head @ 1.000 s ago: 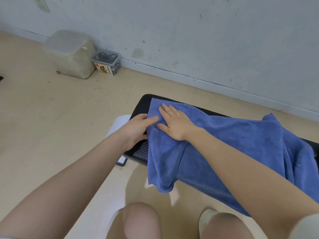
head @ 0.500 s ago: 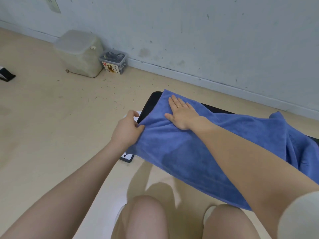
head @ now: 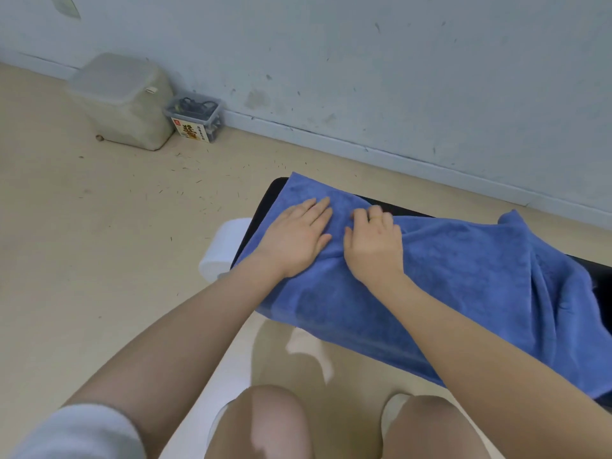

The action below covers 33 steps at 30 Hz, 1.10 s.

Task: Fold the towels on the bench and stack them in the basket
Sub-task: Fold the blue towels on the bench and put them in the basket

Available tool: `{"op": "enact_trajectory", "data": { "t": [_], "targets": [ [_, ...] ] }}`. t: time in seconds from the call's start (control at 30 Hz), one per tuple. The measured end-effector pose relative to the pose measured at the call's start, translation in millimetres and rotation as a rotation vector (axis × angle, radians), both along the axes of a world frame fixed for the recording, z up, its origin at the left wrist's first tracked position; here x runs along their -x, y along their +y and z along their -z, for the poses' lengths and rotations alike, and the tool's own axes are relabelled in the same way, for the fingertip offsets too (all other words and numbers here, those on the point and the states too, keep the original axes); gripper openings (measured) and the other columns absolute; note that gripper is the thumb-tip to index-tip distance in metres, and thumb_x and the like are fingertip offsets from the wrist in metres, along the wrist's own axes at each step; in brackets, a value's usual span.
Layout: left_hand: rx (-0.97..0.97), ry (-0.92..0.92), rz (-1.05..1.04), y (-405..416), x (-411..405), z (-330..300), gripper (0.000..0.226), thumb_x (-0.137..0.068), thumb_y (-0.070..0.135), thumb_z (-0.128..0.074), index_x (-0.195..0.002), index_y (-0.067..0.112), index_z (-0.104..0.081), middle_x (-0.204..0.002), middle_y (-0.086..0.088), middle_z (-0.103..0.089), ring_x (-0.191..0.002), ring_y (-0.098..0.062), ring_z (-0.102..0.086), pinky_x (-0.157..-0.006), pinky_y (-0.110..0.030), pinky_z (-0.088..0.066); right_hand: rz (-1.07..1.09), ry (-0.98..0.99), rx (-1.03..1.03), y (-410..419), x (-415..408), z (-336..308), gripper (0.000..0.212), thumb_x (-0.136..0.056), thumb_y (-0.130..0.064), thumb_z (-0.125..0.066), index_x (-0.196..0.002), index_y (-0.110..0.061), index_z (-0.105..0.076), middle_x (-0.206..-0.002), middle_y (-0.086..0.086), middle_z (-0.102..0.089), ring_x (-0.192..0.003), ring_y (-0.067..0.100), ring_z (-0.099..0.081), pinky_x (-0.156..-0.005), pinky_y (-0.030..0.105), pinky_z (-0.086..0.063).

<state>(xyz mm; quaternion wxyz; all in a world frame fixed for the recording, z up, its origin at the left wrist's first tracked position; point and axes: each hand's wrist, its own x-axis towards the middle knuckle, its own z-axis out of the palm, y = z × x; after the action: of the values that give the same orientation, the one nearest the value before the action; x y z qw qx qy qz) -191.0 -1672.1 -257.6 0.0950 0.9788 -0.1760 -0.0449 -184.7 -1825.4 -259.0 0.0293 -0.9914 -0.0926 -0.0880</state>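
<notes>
Left hand (head: 294, 240) now off the towel's edge and flat beside the right hand (head: 374, 250), fingers curled into a ridge of the blue towel (head: 447, 283) spread on the black bench (head: 261, 207): smoothing before folding, basket unseen.

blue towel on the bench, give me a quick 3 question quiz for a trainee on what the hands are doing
1. True or false: the left hand lies flat, fingers straight, on the blue towel.
2. Multiple choice: what is the right hand doing? A) hanging idle off the bench B) curling its fingers into the towel's cloth C) holding the clear box
3. Fill in: the towel is spread over a black ____ and hangs over its near edge.

Key
1. True.
2. B; its fingers are bent, and the cloth bunches between the two hands.
3. bench.
</notes>
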Motion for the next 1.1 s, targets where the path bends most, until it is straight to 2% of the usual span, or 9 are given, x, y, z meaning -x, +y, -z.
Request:
{"op": "enact_trajectory", "data": {
  "t": [0.07,0.1,0.17,0.2,0.43,0.6,0.83,0.97,1.1],
  "targets": [
    [-0.012,0.103,-0.044,2,-11,9,0.062,-0.099,0.045,-0.024,-0.150,0.012,-0.007,-0.159,-0.003,-0.001,-0.147,-0.016,-0.001,-0.119,-0.030,-0.001,-0.112,0.021,-0.052,-1,-3,6,0.038,-0.085,-0.026,-0.039,-0.094,-0.002,-0.066,-0.091,0.017,-0.066,-0.076,0.034,-0.064,-0.065,0.035,-0.051],
    [0.001,0.116,-0.078,4,-14,12,0.065,-0.098,0.047,-0.024,-0.150,0.013,-0.003,-0.159,-0.002,0.002,-0.147,-0.015,0.003,-0.118,-0.030,0.002,-0.163,0.065,-0.089,0,-6,7,0.043,-0.090,-0.028,-0.039,-0.112,0.000,-0.062,-0.110,0.021,-0.064,-0.097,0.036,-0.063,-0.081,0.039,-0.051],
    [0.018,0.112,-0.134,9,-16,16,0.069,-0.097,0.051,-0.024,-0.150,0.013,0.000,-0.159,-0.002,0.005,-0.146,-0.015,0.004,-0.118,-0.030,0.003,-0.215,0.255,-0.090,-1,-9,8,0.053,-0.099,-0.035,-0.034,-0.143,-0.006,-0.034,-0.151,0.016,-0.032,-0.140,0.029,-0.031,-0.114,0.041,-0.024],
    [0.003,0.112,-0.163,12,-16,15,0.071,-0.096,0.053,-0.024,-0.150,0.013,0.000,-0.159,-0.002,0.005,-0.146,-0.014,0.005,-0.118,-0.030,0.003,-0.226,0.321,-0.065,-2,-11,9,0.057,-0.100,-0.040,-0.030,-0.149,-0.013,-0.020,-0.158,0.008,-0.015,-0.146,0.023,-0.014,-0.118,0.039,-0.009],
    [-0.083,0.154,-0.287,19,-23,11,0.070,-0.096,0.053,-0.018,-0.149,0.014,0.006,-0.159,-0.001,0.010,-0.146,-0.013,0.006,-0.119,-0.031,0.002,-0.268,0.504,-0.007,-2,-32,3,0.060,-0.098,-0.052,-0.019,-0.149,-0.031,0.004,-0.159,-0.006,0.014,-0.146,0.013,0.013,-0.118,0.041,0.010],
    [-0.093,0.180,-0.393,8,-27,8,0.069,-0.097,0.051,-0.017,-0.149,0.011,0.004,-0.159,-0.003,0.008,-0.147,-0.015,0.005,-0.119,-0.032,0.001,-0.227,0.537,-0.397,-24,-35,-12,0.051,-0.101,-0.037,-0.029,-0.148,-0.021,-0.024,-0.160,-0.003,-0.005,-0.147,0.014,-0.004,-0.121,0.034,-0.003],
    [-0.186,0.218,-0.521,-14,-40,-9,0.060,-0.099,0.034,-0.017,-0.149,0.008,0.000,-0.159,-0.005,0.006,-0.147,-0.020,0.006,-0.120,-0.038,0.001,0.053,0.437,-0.288,-149,2,-13,0.048,-0.101,-0.032,-0.030,-0.146,-0.015,-0.029,-0.159,0.003,-0.012,-0.147,0.018,-0.009,-0.120,0.037,-0.005],
    [-0.068,-0.015,-0.230,-100,-27,-26,0.057,-0.097,0.023,-0.027,-0.149,0.007,-0.008,-0.159,-0.006,-0.002,-0.146,-0.023,0.000,-0.119,-0.037,-0.001,0.215,0.307,-0.298,-198,15,-13,0.046,-0.101,-0.027,-0.030,-0.145,-0.013,-0.032,-0.158,0.007,-0.016,-0.147,0.022,-0.012,-0.118,0.041,-0.005],
    [0.025,-0.014,0.127,-195,9,-20,0.059,-0.099,0.034,-0.026,-0.149,0.008,-0.008,-0.159,-0.006,0.001,-0.147,-0.020,0.002,-0.118,-0.034,0.003,0.417,0.149,-0.302,-238,47,-12,0.045,-0.101,-0.023,-0.032,-0.144,-0.008,-0.032,-0.155,0.013,-0.024,-0.144,0.028,-0.021,-0.118,0.045,-0.015]
  ]
}}
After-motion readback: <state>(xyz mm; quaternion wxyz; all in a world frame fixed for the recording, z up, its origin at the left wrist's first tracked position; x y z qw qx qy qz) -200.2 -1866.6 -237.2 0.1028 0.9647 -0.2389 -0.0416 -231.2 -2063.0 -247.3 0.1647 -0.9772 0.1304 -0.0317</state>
